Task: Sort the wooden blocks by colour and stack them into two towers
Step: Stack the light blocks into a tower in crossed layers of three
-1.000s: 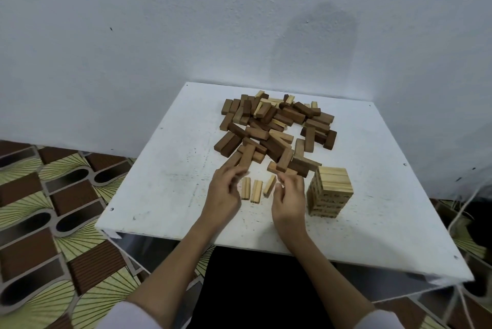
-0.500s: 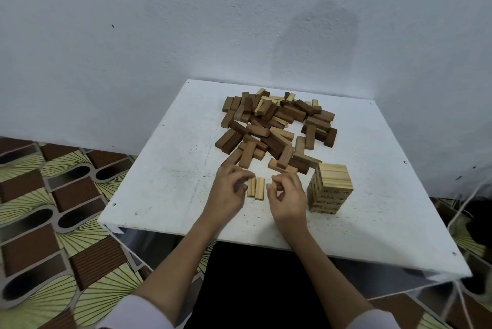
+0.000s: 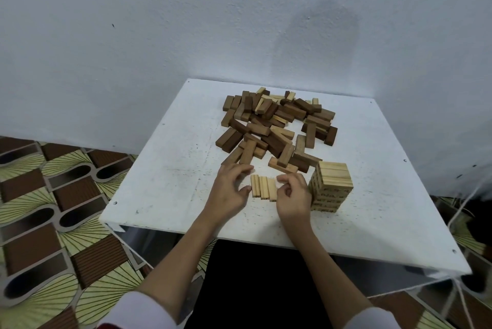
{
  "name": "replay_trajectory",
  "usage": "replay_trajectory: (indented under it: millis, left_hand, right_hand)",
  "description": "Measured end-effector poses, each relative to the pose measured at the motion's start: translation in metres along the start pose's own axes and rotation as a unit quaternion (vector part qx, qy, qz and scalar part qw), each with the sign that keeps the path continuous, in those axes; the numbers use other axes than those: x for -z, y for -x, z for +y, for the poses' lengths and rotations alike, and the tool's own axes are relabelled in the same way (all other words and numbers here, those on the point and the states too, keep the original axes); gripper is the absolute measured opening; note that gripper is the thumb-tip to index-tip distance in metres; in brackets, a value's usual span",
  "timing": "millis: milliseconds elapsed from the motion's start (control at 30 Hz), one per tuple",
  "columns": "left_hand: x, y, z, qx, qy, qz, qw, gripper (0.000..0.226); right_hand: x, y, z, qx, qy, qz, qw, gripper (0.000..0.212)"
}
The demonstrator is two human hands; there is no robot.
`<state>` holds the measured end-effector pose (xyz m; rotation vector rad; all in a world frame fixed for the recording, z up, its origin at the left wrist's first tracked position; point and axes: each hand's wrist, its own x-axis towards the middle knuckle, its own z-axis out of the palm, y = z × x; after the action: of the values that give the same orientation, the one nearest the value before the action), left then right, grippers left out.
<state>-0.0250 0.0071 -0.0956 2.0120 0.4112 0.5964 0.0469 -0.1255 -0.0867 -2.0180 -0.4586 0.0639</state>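
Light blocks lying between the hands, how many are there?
3, side by side in a row on the table: left block by the left hand, middle, right by the right hand. None looks hidden.

Two bare forearms reach out from short white sleeves; the left sleeve (image 3: 135,311) has a thin red edge at its lower hem, and the right sleeve (image 3: 371,319) is plain white. Dark black clothing (image 3: 255,286) covers the lap between the arms.
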Motion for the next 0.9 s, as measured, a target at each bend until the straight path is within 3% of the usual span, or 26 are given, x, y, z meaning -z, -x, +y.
replay_trajectory:
  millis: [100,200,333,900]
  left_hand:
    - [0.0028,0.0027,0.0008,-0.002,0.043,-0.055,0.998,0.055]
    - [0.005,0.0017,-0.0003,-0.024,-0.006,-0.096,0.995,0.071]
    - [0.0046,-0.0007,0.0029,-0.011,-0.029,-0.109,0.994,0.075]
    - [0.0067,-0.0044,-0.006,0.019,-0.005,-0.134,0.991,0.083]
  right_hand:
    - [0.0015,0.0015,-0.0012,0.011,-0.02,-0.025,0.999,0.036]
    - [0.0009,0.0014,0.001,0.049,0.001,-0.077,0.996,0.053]
    - [0.0,0.0001,0.0041,0.062,0.022,-0.109,0.992,0.064]
    - [0.0016,-0.0014,0.0074,0.064,0.046,-0.126,0.989,0.066]
